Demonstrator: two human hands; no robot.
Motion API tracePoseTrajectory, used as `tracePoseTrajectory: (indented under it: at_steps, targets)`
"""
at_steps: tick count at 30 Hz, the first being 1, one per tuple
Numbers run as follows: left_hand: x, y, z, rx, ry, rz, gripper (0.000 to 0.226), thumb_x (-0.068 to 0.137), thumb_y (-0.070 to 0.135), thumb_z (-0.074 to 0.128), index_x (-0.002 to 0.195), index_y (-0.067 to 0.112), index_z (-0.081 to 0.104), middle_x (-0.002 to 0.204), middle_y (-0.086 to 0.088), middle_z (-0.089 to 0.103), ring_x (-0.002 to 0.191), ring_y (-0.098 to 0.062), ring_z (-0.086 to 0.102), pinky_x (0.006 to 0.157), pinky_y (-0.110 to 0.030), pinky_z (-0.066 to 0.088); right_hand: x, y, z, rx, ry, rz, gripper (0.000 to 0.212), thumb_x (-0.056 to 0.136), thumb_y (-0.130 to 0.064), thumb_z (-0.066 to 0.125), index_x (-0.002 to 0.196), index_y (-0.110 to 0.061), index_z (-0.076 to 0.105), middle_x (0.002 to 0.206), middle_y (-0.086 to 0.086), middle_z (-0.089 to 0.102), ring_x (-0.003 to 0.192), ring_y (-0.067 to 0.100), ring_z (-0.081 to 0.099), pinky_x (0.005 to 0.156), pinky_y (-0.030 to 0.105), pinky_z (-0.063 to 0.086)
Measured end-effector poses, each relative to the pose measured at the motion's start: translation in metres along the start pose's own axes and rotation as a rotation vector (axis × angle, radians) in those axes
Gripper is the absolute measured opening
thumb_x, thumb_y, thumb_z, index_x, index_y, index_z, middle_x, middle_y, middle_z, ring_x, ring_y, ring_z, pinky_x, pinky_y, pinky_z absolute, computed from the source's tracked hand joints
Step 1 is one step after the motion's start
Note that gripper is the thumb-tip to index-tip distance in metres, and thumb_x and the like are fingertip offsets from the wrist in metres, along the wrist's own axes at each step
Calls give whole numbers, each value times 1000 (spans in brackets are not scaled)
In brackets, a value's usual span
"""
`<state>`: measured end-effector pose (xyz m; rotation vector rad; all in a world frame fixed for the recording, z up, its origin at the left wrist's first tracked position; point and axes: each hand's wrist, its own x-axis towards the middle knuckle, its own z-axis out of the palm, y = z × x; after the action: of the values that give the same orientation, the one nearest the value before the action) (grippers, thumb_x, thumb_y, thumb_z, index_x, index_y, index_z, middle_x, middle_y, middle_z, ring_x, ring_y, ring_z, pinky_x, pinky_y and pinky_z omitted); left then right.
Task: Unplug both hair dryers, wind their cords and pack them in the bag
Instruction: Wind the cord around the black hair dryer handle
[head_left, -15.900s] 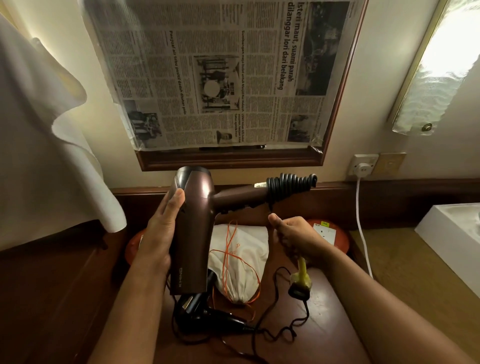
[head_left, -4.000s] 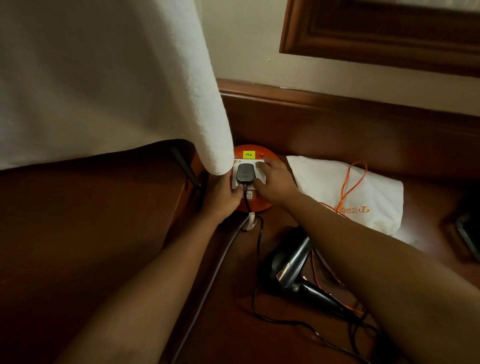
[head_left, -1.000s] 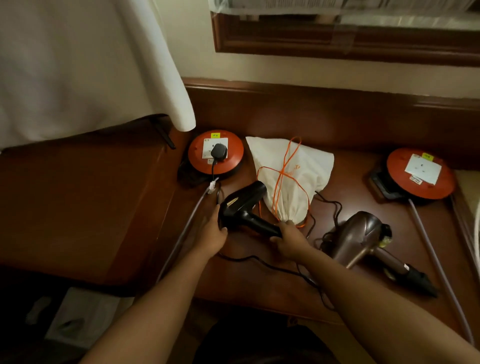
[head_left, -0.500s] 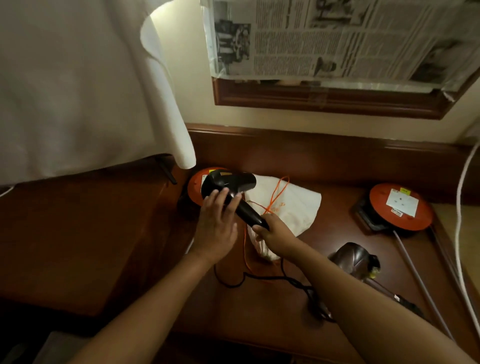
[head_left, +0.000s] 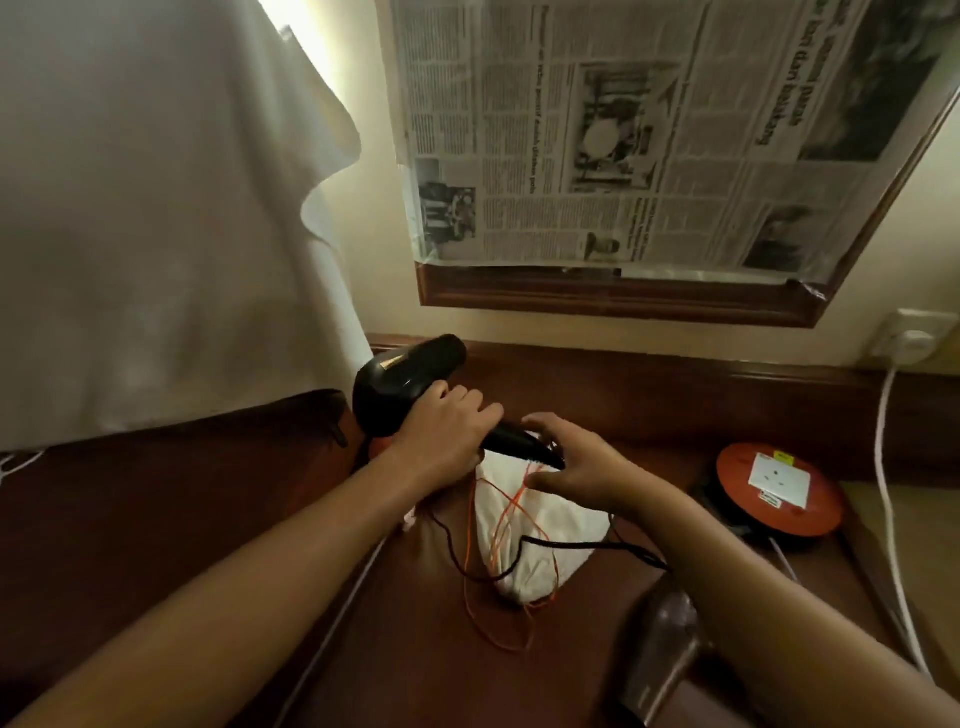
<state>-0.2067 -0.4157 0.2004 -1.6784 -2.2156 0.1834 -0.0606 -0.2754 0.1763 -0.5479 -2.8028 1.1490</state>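
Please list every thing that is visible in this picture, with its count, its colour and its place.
Black dryer: 1, black, held up at the table's back left.
Black cord: 1, black, loose across the bag.
Bag: 1, white with orange strings, lying mid-table.
Brown dryer: 1, brown, lying on the table near the bottom right, partly hidden.
Socket reel: 1, orange with a white socket, table right.
White cable: 1, white, from the wall plug down the right side.
Newspaper: 1, grey print, covering the framed mirror.
Cloth: 1, white, hanging left.
Table: 1, dark wood.
Left hand: gripping the black dryer's handle.
Right hand: at the handle's cord end.
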Motion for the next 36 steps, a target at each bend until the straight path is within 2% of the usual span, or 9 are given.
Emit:
tracePoseTrajectory:
  at_steps: [4, 8, 10, 15, 21, 27, 30, 34, 36]
  targets:
    - [7, -18, -20, -21, 19, -175, 49, 85, 33, 60, 131, 22, 45, 121, -3, 56, 115, -24, 51, 101, -36, 33, -21, 41, -30, -100, 155, 78, 58, 83, -4, 60, 136, -19, 43, 118, 0, 53, 108, 15, 52, 88, 27, 42]
    - [6, -26, -31, -144, 37, -308, 51, 82, 30, 62, 130, 19, 50, 124, -5, 57, 115, -26, 52, 97, -38, 35, -47, 75, -40, 307, 353, 239, 29, 92, 6, 46, 116, -6, 58, 83, 9, 62, 68, 18, 62, 59, 26, 52]
    - [7, -22, -33, -174, 48, -324, 50, 82, 30, 62, 129, 18, 51, 124, -5, 58, 114, -25, 53, 96, -37, 35, -55, 81, -42, 283, 395, 227, 28, 91, 4, 52, 118, -4, 58, 86, 9, 63, 75, 17, 62, 62, 18, 49]
    - [18, 7, -38, -239, 103, -269, 50, 81, 29, 66, 127, 16, 55, 115, -6, 62, 108, -27, 57, 91, -38, 38, -56, 59, -58, 315, 396, 81, 47, 85, -8, 67, 127, -22, 51, 114, -3, 53, 107, 9, 51, 91, 27, 42]
    - [26, 41, -49, -369, 167, -257, 46, 80, 25, 67, 124, 14, 57, 105, -8, 64, 101, -30, 60, 86, -42, 41, -51, 50, -60, 623, 485, 96, 28, 88, -6, 64, 115, -8, 55, 102, 6, 63, 91, 9, 61, 70, 9, 48]
    - [26, 55, -60, -437, 214, -300, 40, 84, 23, 64, 122, 12, 56, 99, -9, 63, 92, -31, 61, 79, -41, 45, -74, 53, -61, 977, 408, 114, 21, 97, -21, 51, 107, -4, 58, 67, 13, 63, 65, 28, 63, 68, 39, 54]
    - [24, 56, -66, -418, 247, -337, 34, 85, 23, 63, 117, 13, 56, 97, -8, 63, 91, -30, 61, 78, -41, 44, -92, 50, -54, 1043, 409, 132, 38, 96, -37, 50, 102, -1, 60, 54, 8, 46, 42, 19, 43, 40, 25, 36]
    - [20, 49, -69, -385, 227, -433, 35, 86, 23, 62, 118, 13, 55, 100, -9, 63, 95, -31, 61, 82, -43, 44, -119, 60, -37, 1007, 341, 128, 51, 94, -43, 47, 88, 5, 65, 47, 8, 38, 32, 12, 28, 36, 15, 22]
    - [17, 44, -71, -380, 217, -499, 37, 87, 25, 61, 121, 13, 53, 103, -11, 63, 99, -32, 60, 87, -47, 44, -135, 70, -26, 917, 230, 128, 36, 92, -31, 55, 88, 2, 66, 49, 6, 42, 32, 10, 28, 35, 15, 21]
